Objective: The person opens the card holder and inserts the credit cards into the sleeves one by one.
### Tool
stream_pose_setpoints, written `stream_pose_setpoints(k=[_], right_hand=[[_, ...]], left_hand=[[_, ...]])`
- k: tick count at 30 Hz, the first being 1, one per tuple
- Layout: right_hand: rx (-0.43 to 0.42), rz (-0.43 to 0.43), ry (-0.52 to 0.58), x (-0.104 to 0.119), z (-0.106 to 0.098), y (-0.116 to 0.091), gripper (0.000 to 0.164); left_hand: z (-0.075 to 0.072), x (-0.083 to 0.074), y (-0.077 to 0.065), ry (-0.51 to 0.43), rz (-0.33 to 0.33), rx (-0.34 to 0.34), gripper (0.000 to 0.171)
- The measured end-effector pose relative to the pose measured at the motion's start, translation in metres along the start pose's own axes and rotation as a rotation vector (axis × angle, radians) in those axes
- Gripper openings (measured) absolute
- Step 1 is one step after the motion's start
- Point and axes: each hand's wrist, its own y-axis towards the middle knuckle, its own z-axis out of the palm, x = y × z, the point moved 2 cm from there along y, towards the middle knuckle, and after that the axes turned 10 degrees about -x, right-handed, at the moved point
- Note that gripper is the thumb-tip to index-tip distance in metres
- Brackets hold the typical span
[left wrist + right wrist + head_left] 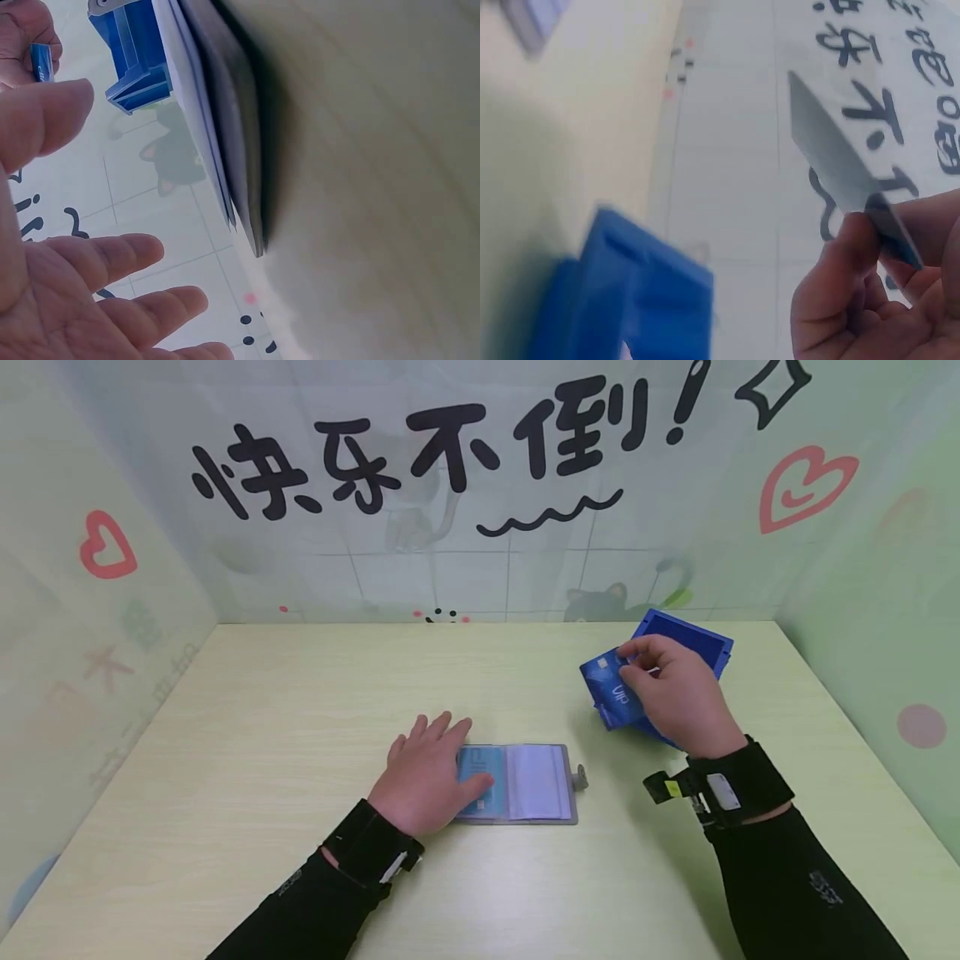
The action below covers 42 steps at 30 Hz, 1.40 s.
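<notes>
My right hand (pixel 686 702) pinches a blue card marked VIP (pixel 609 681) between thumb and fingertips, held above a blue plastic box (pixel 686 633). In the right wrist view the card (pixel 829 142) is seen nearly edge-on, raised over the box. An open card holder (pixel 542 782) lies flat on the table, a light blue card (pixel 480 768) in its left side and pale sleeves on the right. My left hand (pixel 429 777) hovers at its left edge, fingers spread, the thumb over the light blue card. In the left wrist view, the fingers hold nothing beside the holder's layered pages (pixel 202 112).
A grey clasp tab (pixel 580 777) sticks out from the holder's right edge. The pale wooden table (pixel 315 710) is bounded by a printed backdrop (pixel 450 577) behind and at both sides. The blue box stands at the table's back right.
</notes>
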Motion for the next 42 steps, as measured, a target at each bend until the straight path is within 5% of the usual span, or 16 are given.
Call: stream_pose_setpoints(k=[8,16,25,31,38,42], right_hand=[[0.118,0.108,0.217,0.006,0.041,-0.018,0.029],[0.184,0.162,0.386,0.013,0.074,-0.032,0.032],[0.223,0.118,0.364,0.014,0.089,-0.041,0.032],[0.271,0.081,0.388,0.018,0.092,-0.045,0.033],[0.347,-0.002,0.268,0.019,0.087,-0.044,0.032],[0.408,-0.048,0.063,0.016,0.081,-0.041,0.034]], left_hand=[[-0.002,-0.005,-0.001,-0.105,0.037,-0.053,0.076],[-0.001,-0.009,-0.001,-0.328,0.032,-0.060,0.074],[0.006,-0.011,0.000,-0.470,0.053,-0.065,0.071],[0.006,-0.011,-0.001,-0.504,0.050,-0.114,0.051],[0.003,-0.007,0.002,-0.638,-0.093,-0.106,0.038],[0.001,-0.005,0.005,-0.596,-0.143,-0.084,0.036]])
